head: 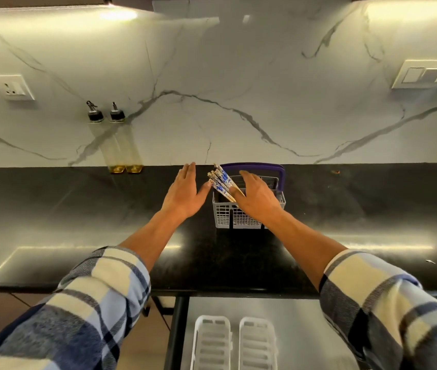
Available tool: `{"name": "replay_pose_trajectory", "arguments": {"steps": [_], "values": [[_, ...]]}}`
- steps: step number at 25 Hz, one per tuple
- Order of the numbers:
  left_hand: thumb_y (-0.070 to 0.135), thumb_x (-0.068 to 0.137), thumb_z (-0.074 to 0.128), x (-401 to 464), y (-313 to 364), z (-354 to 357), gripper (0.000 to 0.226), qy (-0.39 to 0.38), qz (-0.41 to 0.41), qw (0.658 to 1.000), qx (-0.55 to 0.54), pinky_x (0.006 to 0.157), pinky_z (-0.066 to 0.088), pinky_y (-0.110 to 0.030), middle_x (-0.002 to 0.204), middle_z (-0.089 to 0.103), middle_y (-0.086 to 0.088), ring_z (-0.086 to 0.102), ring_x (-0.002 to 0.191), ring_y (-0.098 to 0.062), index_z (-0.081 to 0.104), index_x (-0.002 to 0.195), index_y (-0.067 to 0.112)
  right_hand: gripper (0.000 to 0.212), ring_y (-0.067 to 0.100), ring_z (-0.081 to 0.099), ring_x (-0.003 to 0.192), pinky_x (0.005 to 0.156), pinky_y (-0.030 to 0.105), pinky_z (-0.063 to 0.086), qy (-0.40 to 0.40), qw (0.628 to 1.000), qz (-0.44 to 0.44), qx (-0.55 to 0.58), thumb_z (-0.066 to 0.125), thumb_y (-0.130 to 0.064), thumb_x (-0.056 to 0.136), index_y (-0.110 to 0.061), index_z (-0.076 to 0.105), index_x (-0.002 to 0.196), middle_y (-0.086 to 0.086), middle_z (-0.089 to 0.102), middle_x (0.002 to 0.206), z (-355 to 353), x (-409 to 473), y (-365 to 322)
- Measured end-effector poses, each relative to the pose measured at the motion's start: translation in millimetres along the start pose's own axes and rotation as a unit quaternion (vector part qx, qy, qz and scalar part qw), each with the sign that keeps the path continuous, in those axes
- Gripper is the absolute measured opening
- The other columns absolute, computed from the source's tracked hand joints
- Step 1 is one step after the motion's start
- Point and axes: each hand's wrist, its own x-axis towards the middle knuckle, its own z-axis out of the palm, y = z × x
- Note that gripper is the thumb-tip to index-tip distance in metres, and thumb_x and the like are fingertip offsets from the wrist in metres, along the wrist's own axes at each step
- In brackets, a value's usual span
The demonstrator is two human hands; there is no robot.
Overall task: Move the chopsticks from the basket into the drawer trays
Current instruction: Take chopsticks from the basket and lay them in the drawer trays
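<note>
A white mesh basket (224, 216) with a purple handle (280, 177) stands on the black counter near the wall. A bundle of blue-and-white patterned chopsticks (221, 181) leans out of its left compartment toward the upper left. My left hand (185, 194) hovers flat just left of the basket, fingers apart, thumb close to the chopstick tops. My right hand (256, 196) lies spread over the basket's top, its thumb against the chopsticks, holding nothing that I can see. Two white slotted trays (212, 343) (258, 343) lie side by side in the open drawer below the counter edge.
Two tall glass oil bottles (117, 145) with pour spouts stand against the marble backsplash, left of the hands. The open drawer (305, 329) has a grey floor to the right of the trays. Wall sockets sit at the far left and far right.
</note>
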Motion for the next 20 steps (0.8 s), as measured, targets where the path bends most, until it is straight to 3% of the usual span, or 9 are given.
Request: {"name": "replay_pose_trajectory", "arguments": {"steps": [2,5,9,11,13,17,18,20], "values": [[0.049,0.097,0.046,3.8,-0.5,2.7,0.077,-0.001,-0.010,0.999,-0.036,0.119,0.025,-0.043,0.164,0.014,-0.007,0.018,0.150,-0.024,0.009,0.156,0.015,0.062,0.030,0.048,0.133,0.104,0.048,0.044,0.003,1.000,-0.002,-0.001,0.053,-0.042,0.097,-0.018,0.031,0.150,0.011,0.043,0.150,6.0,3.5,1.1],[0.045,0.096,0.053,9.7,1.4,11.5,0.071,0.003,-0.052,0.992,-0.117,0.110,0.038,-0.042,0.154,0.039,-0.010,0.041,0.139,-0.027,0.025,0.153,0.013,0.059,0.029,0.051,0.129,0.100,0.045,0.047,-0.004,1.000,0.000,0.004,0.055,-0.038,0.097,-0.017,0.034,0.148,0.011,0.047,0.147,11.4,11.6,3.3],[0.043,0.091,0.062,20.3,5.8,38.8,0.047,-0.033,-0.156,0.948,-0.274,0.095,0.054,-0.040,0.111,0.070,-0.004,0.066,0.100,-0.019,0.061,0.126,0.013,0.051,0.027,0.055,0.123,0.097,0.039,0.048,-0.004,1.000,0.019,0.016,0.054,-0.031,0.098,-0.015,0.041,0.145,0.010,0.053,0.142,18.0,33.5,6.6],[0.037,0.090,0.067,21.4,11.5,56.1,0.033,-0.064,-0.231,0.873,-0.424,0.086,0.059,-0.040,0.091,0.070,-0.003,0.069,0.087,-0.018,0.065,0.110,0.011,0.045,0.025,0.062,0.112,0.090,0.038,0.052,-0.010,1.000,0.023,0.011,0.053,-0.029,0.098,-0.016,0.047,0.140,0.010,0.059,0.135,22.4,46.6,9.7],[0.031,0.089,0.071,23.0,17.1,72.5,0.025,-0.060,-0.272,0.818,-0.503,0.082,0.060,-0.036,0.088,0.070,-0.003,0.073,0.090,-0.021,0.065,0.106,0.015,0.033,0.020,0.064,0.094,0.079,0.034,0.055,-0.028,0.999,0.018,0.008,0.052,-0.027,0.098,-0.017,0.056,0.130,0.009,0.066,0.122,25.9,57.5,12.8],[0.027,0.087,0.074,29.4,30.5,88.1,0.018,-0.044,-0.311,0.764,-0.564,0.077,0.062,-0.038,0.084,0.075,-0.006,0.077,0.079,-0.023,0.071,0.095,0.011,0.024,0.018,0.062,0.082,0.070,0.030,0.051,-0.044,0.999,0.003,-0.020,0.049,-0.023,0.099,-0.016,0.066,0.114,0.007,0.070,0.104,29.8,69.3,17.4],[0.026,0.089,0.072,31.7,32.9,89.7,0.013,-0.039,-0.314,0.759,-0.570,0.077,0.062,-0.039,0.082,0.075,-0.005,0.077,0.076,-0.024,0.071,0.091,0.013,0.023,0.018,0.063,0.083,0.072,0.031,0.053,-0.041,0.999,0.002,-0.028,0.049,-0.023,0.099,-0.017,0.067,0.112,0.006,0.070,0.102,31.3,71.1,18.9],[0.026,0.092,0.068,34.8,33.6,93.0,0.014,-0.026,-0.306,0.781,-0.544,0.078,0.062,-0.041,0.075,0.075,-0.003,0.077,0.073,-0.025,0.069,0.084,0.016,0.022,0.019,0.064,0.084,0.075,0.035,0.056,-0.026,0.999,0.004,-0.031,0.051,-0.026,0.098,-0.018,0.069,0.109,0.005,0.071,0.099,34.1,74.2,21.1]]}}
